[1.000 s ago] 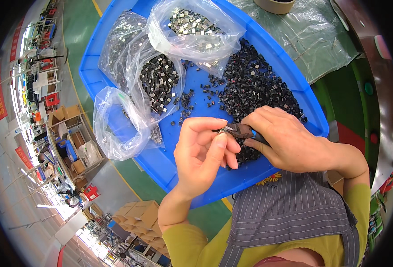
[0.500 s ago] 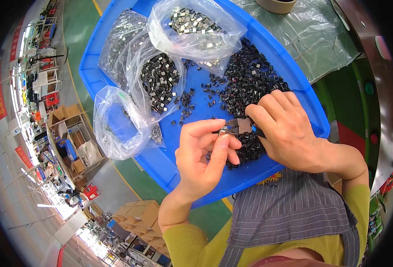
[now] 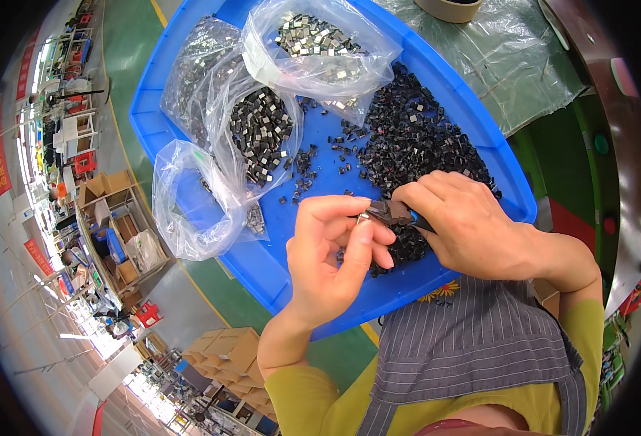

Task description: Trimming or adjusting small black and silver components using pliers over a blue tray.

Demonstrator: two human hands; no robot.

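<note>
Closely paired above a blue tray (image 3: 146, 109), a worker's bare hands meet at a small metallic piece (image 3: 364, 216), pinched between the thumb and index fingers of the left hand (image 3: 331, 251). The right hand (image 3: 465, 227) is wrapped around a dark-headed hand tool (image 3: 391, 213), its tip at the piece (whether it grips the metal is too small to tell). The fingertip pinch seems chosen to leave the piece's edge exposed to the tool, while the firmer right-hand grasp likely steadies it. Beneath, a heap of black pieces (image 3: 422, 123) lies within near reach; clear bags sit on the far left side, perhaps to keep batches apart, one holding silvery pieces (image 3: 313, 36), another black-and-silver ones (image 3: 258, 134). Beyond the tray, wrinkled plastic sheeting (image 3: 495, 62) covers a surface beside a round tan container (image 3: 449, 9). Cardboard boxes (image 3: 226, 356) and crowded shelving line the green-and-grey workshop floor (image 3: 128, 58).
</note>
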